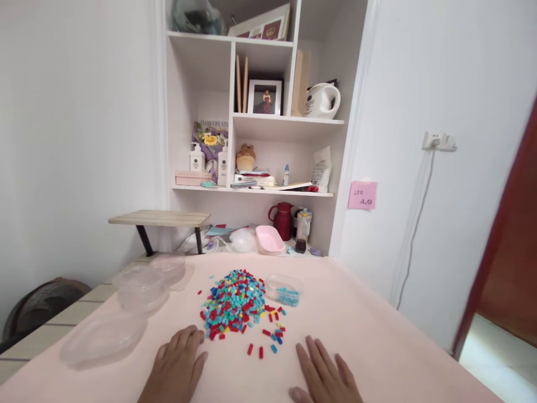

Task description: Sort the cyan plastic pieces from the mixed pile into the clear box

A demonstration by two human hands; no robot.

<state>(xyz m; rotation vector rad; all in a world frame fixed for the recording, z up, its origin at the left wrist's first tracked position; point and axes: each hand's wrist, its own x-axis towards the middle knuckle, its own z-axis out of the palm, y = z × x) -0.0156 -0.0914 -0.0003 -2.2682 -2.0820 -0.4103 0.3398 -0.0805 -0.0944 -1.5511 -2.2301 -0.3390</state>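
Note:
A heap of small plastic building bricks [232, 302] in red, blue, teal, green and yellow lies on the pink tabletop [390, 341]. My left hand [178, 361] rests flat on the cloth just in front of the heap's left side, its fingertips close to the nearest bricks. To the right of the loose bricks my right hand [323, 372] lies palm down, fingers spread, holding nothing. Several red and blue bricks are scattered between the two hands. Behind them a small clear container [283, 284] holds light-blue bricks.
Clear plastic containers stand at the left: a front one [103, 338], a middle one [140, 288] and a back one [168, 267]. At the rear are a pink basin [269, 240], a red jug [282, 220] and a bottle [301, 235]. A small raised wooden stand [159, 218] is behind left.

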